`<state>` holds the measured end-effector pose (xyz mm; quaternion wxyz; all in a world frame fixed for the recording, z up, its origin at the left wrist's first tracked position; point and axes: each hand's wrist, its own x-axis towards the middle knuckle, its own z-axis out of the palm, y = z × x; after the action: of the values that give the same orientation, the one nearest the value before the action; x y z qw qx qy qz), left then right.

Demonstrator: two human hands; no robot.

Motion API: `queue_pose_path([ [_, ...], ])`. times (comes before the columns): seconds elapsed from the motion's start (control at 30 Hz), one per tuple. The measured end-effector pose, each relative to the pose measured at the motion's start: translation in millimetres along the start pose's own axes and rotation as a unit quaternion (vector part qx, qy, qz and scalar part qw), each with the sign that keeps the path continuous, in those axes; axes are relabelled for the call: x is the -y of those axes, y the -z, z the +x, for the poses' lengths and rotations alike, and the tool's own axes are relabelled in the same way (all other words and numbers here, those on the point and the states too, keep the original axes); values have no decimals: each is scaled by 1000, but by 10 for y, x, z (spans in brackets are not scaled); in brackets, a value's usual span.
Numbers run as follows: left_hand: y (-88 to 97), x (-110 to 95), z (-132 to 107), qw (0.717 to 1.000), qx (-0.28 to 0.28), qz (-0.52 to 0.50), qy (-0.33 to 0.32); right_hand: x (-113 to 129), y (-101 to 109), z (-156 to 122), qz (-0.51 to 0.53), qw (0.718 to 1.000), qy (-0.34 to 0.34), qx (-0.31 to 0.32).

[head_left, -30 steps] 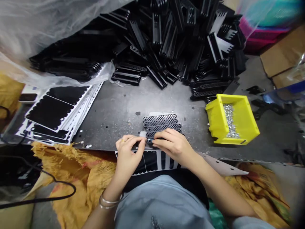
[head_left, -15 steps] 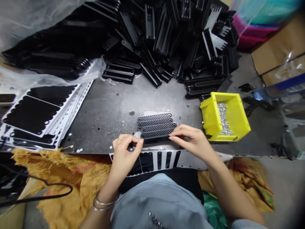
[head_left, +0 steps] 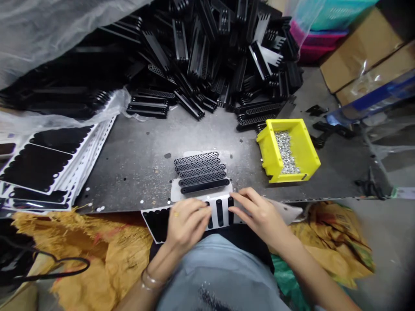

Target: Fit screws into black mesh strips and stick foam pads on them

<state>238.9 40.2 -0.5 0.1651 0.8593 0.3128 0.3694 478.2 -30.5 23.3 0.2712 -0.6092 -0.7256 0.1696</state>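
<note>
On the bench stands a block of several long black perforated bars [head_left: 201, 169] side by side. The bar nearest me has a smooth black strip [head_left: 205, 186] along its top. Below it, at the bench's front edge, hangs a white sheet [head_left: 226, 211] with black sticker strips. My left hand [head_left: 188, 222] is over the sheet's middle, fingers curled together; whatever they pinch is hidden. My right hand [head_left: 261, 214] has its thumb and forefinger apart, their tips at the rightmost black sticker strip [head_left: 231, 211].
A yellow bin [head_left: 308, 149] of small shiny metal parts stands to the right. Black slotted parts [head_left: 194, 52] are heaped at the back. Sticker sheets [head_left: 42, 162] lie stacked at left under clear plastic. Scissors [head_left: 369, 185] lie at far right.
Both hands have left the ends of the nearest bar and come down to the sheet at the edge. The smooth strip on that bar is now uncovered. The view has swung right.
</note>
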Motion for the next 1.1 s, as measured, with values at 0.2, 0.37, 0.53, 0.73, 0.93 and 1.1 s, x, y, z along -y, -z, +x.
queue_pose_path([
  [0.2, -453, 70, -190, 991, 61, -41, -115, -176, -91, -182, 167, 985, -17, -26],
  [0.37, -415, -26, -160, 992, 63, -76, -80, -60, 332, 26, 422, 903, -65, -56],
  [0.53, 13, -13, 20, 994, -29, -65, 87, 181, 84, 672, 131, 989, 47, -43],
  [0.73, 401, 433, 216, 944, 9, -22, 330, 237, -381, 1190, 59, 980, 185, 33],
  [0.93, 342, 474, 282, 930, 32, -84, 357, 242, -406, 1223, 84, 978, 184, 41],
  [1.1, 321, 480, 323, 925, 38, -75, 370, 270, -472, 1202, 90, 983, 154, 38],
])
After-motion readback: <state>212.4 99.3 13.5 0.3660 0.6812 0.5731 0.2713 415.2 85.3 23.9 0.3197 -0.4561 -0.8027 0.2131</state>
